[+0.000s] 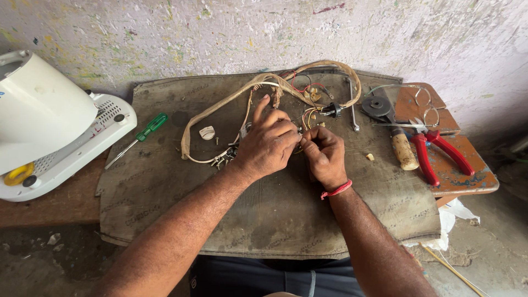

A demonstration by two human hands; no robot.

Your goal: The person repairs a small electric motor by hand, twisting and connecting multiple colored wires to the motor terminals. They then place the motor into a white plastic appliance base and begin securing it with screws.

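Both hands (297, 146) on wire bundle (308, 118)

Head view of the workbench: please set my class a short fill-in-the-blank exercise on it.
1. The screwdriver left of the hands has a ____ handle.
2. The pliers on the right have ____ grips.
3. The right hand wears a red band on its ____.
4. Both hands meet over a bundle of ____.

Missing words: green; red; wrist; wires

So the wiring harness (258, 88) is a beige sleeved cable looped across the brown mat, with thin red, yellow and white wires spilling out around the middle. The bit being pinched is tiny and mostly hidden, can't really tell what it is.
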